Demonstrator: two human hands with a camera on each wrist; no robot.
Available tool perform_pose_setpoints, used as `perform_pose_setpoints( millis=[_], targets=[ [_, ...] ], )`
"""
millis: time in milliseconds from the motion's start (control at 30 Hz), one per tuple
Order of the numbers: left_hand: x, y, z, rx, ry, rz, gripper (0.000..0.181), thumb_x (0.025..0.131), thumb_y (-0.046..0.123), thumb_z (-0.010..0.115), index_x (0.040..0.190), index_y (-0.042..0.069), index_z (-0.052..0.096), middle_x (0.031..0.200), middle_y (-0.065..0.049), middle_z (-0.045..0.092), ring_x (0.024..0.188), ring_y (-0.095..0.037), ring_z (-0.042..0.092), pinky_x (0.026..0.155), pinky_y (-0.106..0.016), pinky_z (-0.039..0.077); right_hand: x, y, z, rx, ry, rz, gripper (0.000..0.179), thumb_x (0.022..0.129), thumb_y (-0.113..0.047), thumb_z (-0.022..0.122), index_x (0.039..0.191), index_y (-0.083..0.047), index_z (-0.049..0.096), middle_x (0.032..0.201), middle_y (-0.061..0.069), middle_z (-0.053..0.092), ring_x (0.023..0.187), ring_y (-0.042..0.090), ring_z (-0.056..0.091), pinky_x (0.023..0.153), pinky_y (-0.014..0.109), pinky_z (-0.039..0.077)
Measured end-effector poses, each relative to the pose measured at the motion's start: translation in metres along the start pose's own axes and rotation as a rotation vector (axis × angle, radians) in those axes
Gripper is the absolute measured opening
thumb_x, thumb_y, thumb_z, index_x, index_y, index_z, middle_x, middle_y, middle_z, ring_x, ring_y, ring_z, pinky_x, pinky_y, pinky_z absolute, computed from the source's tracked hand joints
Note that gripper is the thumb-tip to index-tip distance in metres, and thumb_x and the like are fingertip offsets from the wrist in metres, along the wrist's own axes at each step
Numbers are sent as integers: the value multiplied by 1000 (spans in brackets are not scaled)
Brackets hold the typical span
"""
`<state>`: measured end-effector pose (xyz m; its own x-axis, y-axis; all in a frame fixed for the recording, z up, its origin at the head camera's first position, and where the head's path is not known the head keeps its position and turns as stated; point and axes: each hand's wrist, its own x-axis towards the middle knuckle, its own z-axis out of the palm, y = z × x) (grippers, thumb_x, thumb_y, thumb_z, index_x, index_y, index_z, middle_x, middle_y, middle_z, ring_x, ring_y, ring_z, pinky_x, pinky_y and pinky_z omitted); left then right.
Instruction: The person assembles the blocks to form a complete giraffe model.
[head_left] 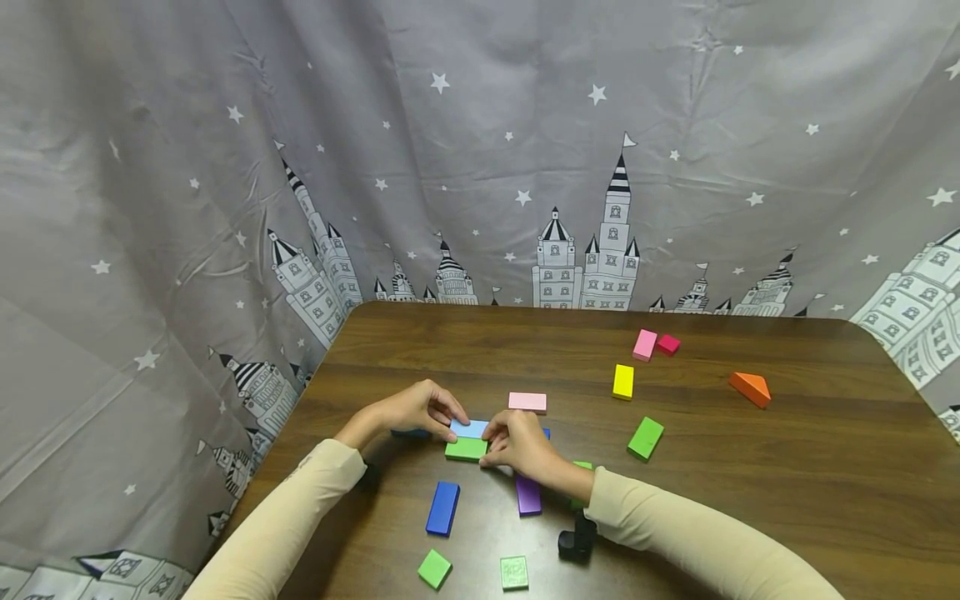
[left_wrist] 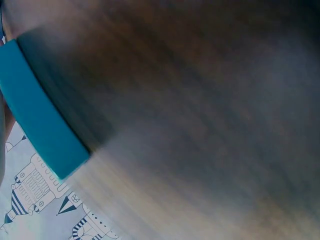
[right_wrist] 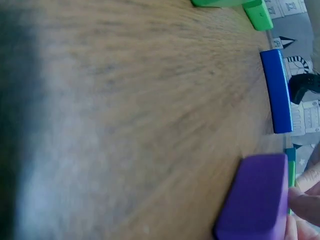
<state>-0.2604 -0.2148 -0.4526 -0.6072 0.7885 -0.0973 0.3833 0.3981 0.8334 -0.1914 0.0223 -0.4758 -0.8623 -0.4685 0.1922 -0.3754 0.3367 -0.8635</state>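
Observation:
In the head view, a light blue block point(head_left: 468, 429) lies flush along the far side of a green block point(head_left: 467, 450). My left hand point(head_left: 416, 410) pinches the light blue block's left end between thumb and fingers. From the right, my right hand point(head_left: 528, 450) grips at the blocks' right ends, its thumb by the green block's near corner. A dark blue block point(head_left: 442, 508) lies nearer me. Beside the right hand is a purple block point(head_left: 528, 497), large in the right wrist view. The left wrist view shows a blue block point(left_wrist: 42, 107) near the left hand.
Beyond the hands lies a pink block point(head_left: 527, 402). Farther right are a yellow block point(head_left: 622, 382), a green block point(head_left: 645, 438) and an orange triangle point(head_left: 751, 388). Two small green blocks, one a square point(head_left: 514, 572), lie near me. A curtain point(head_left: 480, 150) hangs behind the table.

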Motion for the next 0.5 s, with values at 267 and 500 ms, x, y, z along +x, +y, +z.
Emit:
perform_pose_setpoints(
  millis=[267,500],
  targets=[
    [1,-1,0,-14,-3,1,24,82,-3,79,105,-6,74,108,-15,72,101,-26,66,86,-38,56,3,1,-25,72,46,10,25,73,7,85,93,12,70,81,20,71,67,18,69,61,21,56],
    [-1,3,1,-9,3,-14,23,82,-3,79,104,-6,74,108,-15,72,102,-27,66,86,-37,56,-1,11,-51,-13,117,29,24,74,0,86,93,7,73,86,18,71,69,16,64,62,22,54]
  ],
)
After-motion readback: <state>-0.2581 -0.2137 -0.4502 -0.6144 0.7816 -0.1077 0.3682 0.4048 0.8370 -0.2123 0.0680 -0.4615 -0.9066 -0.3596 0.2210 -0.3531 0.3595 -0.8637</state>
